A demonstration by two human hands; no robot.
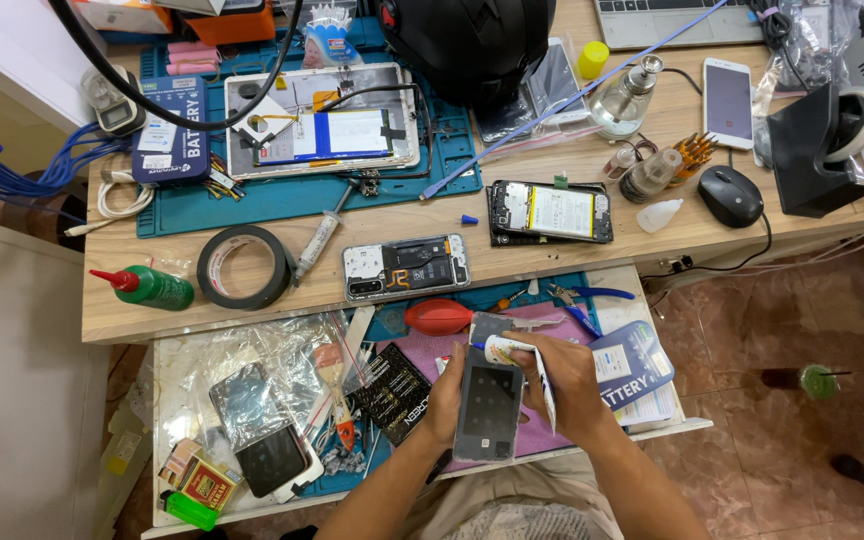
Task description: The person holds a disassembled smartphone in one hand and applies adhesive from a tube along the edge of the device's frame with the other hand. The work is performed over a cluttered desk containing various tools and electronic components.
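While gripped between both hands, phone (489, 410) tilts upright.

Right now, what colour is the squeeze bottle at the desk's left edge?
Green with a red nozzle cap; the squeeze bottle shows best in the head view.

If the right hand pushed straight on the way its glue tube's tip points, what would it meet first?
The right hand aims its glue tube up-left. First in line seems to be the red rubber blower in the drawer, though depth is unclear.
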